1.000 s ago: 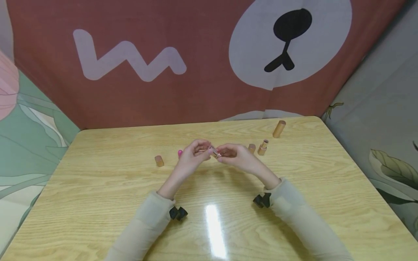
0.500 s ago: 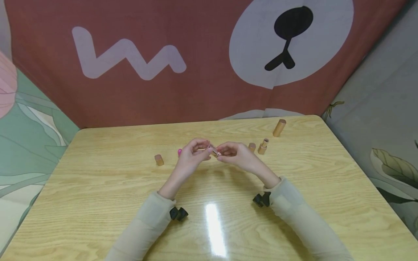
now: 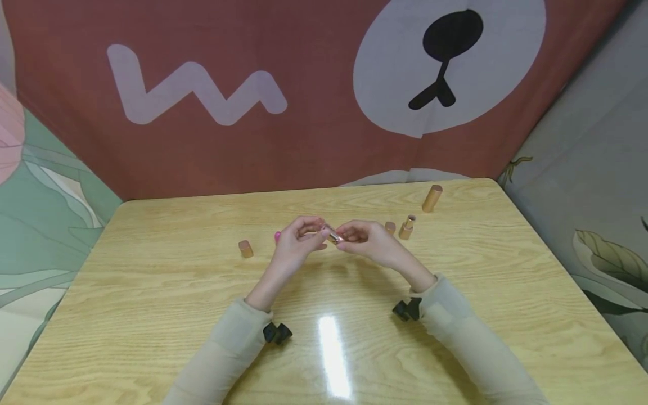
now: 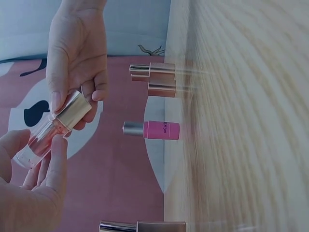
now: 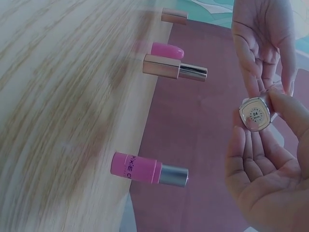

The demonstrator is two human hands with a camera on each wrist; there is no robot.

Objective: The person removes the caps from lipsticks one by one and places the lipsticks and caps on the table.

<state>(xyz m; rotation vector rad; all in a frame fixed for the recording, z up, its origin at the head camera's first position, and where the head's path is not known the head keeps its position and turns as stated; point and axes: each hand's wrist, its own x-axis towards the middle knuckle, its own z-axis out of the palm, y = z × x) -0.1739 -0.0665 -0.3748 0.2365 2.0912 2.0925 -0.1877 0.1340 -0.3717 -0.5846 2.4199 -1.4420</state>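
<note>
Above the middle of the table, both hands hold one lipstick (image 3: 334, 236). My left hand (image 3: 297, 241) pinches its clear end (image 4: 30, 152) between thumb and fingers. The gold base (image 4: 75, 110) is gripped by the thumb and fingers of my right hand (image 3: 373, 243). Reddish colour shows through the clear part in the left wrist view. A round label with "04" marks the base end (image 5: 256, 116), which faces the right wrist camera. Below the hands, a pink lipstick tube (image 5: 137, 167) with a silver neck stands upright on the table, hidden in the head view.
A short gold cap (image 3: 246, 248) stands left of the hands. A pink cap (image 3: 277, 237) is partly behind the left hand. On the right are another gold cap (image 3: 390, 228), an uncapped gold tube (image 3: 406, 228) and a taller gold tube (image 3: 432, 198) near the table's back edge.
</note>
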